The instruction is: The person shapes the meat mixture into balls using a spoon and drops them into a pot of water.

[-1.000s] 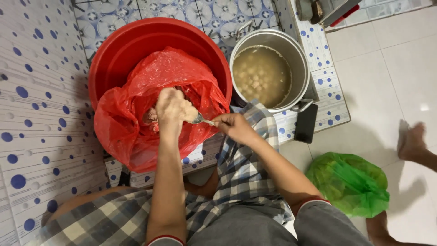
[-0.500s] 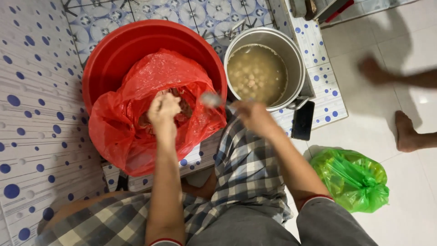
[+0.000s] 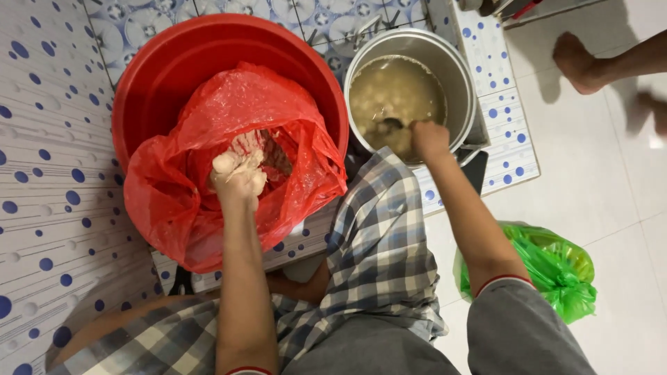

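Right hand (image 3: pixel 429 137) now over pot (image 3: pixel 467 104), dotted tiles (image 3: pixel 42 173)

So the person's wearing a grey short-sleeved top (image 3: pixel 521 326); the sleeves end above the elbows, each with a thin red-and-white trim band round the cuff, clearest on the right sleeve at about 5 o'clock. Below that it's checked cloth (image 3: pixel 379 264), a plaid in grey, white and dark blue, draped loose over the lap and knees and bunched into folds. Both forearms and both hands are bare. The left hand (image 3: pixel 238 177) looks smeared with something pale and doughy.
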